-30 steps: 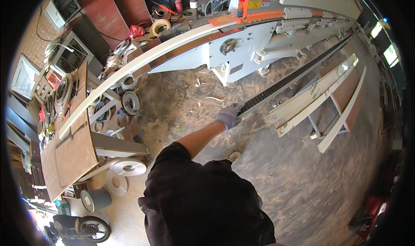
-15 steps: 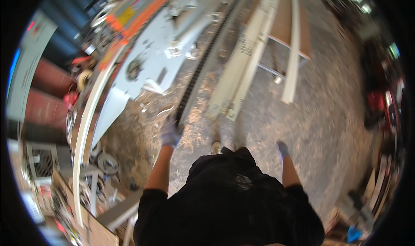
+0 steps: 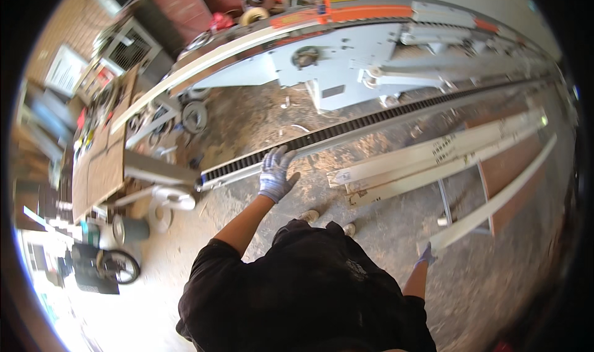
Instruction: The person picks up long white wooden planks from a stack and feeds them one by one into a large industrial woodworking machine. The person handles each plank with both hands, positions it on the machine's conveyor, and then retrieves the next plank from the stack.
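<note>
My left hand [image 3: 276, 176], in a white and blue glove, lies on the near edge of a long, narrow conveyor rail [image 3: 346, 129] with a dark ribbed belt. Its fingers are stretched out over the rail and the thumb stands apart. My right hand [image 3: 426, 255], gloved too, hangs low on the right beside the near end of a long pale strip [image 3: 489, 211]. Its fingers are small and blurred, and I cannot tell whether they touch the strip. Between the hands, two long cream boards [image 3: 433, 157] lie side by side, dark print on one.
Beyond the rail stands a long machine with a grey-white panel [image 3: 346, 58] and an orange edge [image 3: 371, 13]. A brown board-topped table [image 3: 516, 185] is under the pale strip. At left are a cardboard-covered bench [image 3: 99, 172], rolls of edging [image 3: 194, 117] and a black wheel [image 3: 119, 266].
My view has swung left, so the rail and boards now run across it. My left hand has opened out flat on the rail. The right hand now appears beside the pale strip's end.
</note>
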`<state>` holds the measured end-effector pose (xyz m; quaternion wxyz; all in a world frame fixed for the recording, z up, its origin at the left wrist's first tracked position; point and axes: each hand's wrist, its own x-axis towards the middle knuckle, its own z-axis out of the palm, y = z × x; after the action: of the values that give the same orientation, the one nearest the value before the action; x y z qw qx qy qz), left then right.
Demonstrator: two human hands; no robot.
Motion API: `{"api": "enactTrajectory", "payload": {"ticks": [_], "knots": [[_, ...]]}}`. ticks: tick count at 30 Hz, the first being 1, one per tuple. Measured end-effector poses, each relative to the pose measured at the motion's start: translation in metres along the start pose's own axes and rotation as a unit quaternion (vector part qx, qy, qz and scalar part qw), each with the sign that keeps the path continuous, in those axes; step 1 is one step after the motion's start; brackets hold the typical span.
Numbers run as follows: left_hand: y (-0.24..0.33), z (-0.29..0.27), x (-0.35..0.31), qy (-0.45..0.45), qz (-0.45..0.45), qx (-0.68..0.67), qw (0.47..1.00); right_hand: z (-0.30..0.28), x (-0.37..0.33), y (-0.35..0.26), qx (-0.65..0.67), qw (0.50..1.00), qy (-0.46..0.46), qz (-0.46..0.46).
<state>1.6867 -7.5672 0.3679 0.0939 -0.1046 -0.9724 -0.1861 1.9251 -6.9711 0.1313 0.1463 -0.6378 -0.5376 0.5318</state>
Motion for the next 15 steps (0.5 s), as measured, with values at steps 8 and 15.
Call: {"api": "enactTrajectory", "payload": {"ticks": [8,15], "knots": [[0.04,0.003,-0.058,-0.016,-0.089,0.018,0.996,0.03,-0.006,-0.046,-0.413,0.904,0.107,0.011],[0.038,0.003,-0.076,0.015,-0.128,-0.013,0.992,0.02,0.03,-0.012,-0.363,0.917,0.161,-0.039]]}}
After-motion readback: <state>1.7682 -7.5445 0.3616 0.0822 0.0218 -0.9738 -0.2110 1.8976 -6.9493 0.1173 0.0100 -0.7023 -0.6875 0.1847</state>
